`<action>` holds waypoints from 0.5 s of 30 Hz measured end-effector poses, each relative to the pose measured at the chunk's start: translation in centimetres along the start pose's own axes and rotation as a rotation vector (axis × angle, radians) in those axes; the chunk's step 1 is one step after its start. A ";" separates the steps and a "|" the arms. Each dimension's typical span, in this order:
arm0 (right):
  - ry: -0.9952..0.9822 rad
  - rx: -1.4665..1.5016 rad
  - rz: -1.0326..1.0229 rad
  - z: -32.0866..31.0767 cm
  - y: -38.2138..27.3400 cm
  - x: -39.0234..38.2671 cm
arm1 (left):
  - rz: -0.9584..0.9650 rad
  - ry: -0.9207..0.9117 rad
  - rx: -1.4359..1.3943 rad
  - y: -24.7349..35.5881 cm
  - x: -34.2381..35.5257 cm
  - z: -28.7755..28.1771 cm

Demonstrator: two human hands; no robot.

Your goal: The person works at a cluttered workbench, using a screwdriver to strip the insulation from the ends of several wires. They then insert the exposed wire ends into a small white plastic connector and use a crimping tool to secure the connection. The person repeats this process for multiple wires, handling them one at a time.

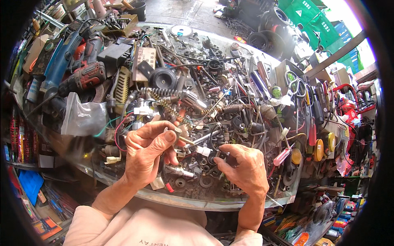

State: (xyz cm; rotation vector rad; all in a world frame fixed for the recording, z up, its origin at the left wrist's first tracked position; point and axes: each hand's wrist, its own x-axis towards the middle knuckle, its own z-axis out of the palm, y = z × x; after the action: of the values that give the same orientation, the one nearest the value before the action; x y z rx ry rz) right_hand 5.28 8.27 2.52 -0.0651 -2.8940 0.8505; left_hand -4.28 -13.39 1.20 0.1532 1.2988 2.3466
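My left hand (148, 146) is raised over the near side of the cluttered bench. Its thumb and fingers pinch a small metal pin with a thick round head (178, 132), the thin shank sticking out to the right. My right hand (245, 169) is low over the loose parts, thumb and forefinger apart around small dark pieces. Between the hands, a white plastic connector (203, 151) lies beside the right fingertips. Below them are a spark plug (180, 171) and a flat metal ring (206, 181).
Coil springs (161, 92) and a black round horn (163, 78) lie beyond my hands. A red cordless drill (84, 78) and a clear plastic bag (84, 117) are at the left. Screwdrivers (282, 156) crowd the right side, near the metal bench edge (184, 201).
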 end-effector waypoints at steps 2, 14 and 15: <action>-0.002 -0.009 0.011 -0.2 0.0 0.0 | 0.007 0.018 -0.001 -0.1 0.0 0.1; 0.208 -0.071 0.108 -1.6 1.4 -0.2 | -0.112 -0.104 0.082 -0.3 -0.7 -0.1; 0.244 -0.084 0.108 -1.4 1.3 -0.1 | -0.111 -0.101 0.075 -0.4 -0.6 -0.1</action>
State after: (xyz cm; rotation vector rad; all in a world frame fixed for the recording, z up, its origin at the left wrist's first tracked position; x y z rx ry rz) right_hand 5.61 10.16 2.98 -0.3137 -2.7139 0.6825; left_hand -3.62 -13.61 0.91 0.2146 1.3127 2.1702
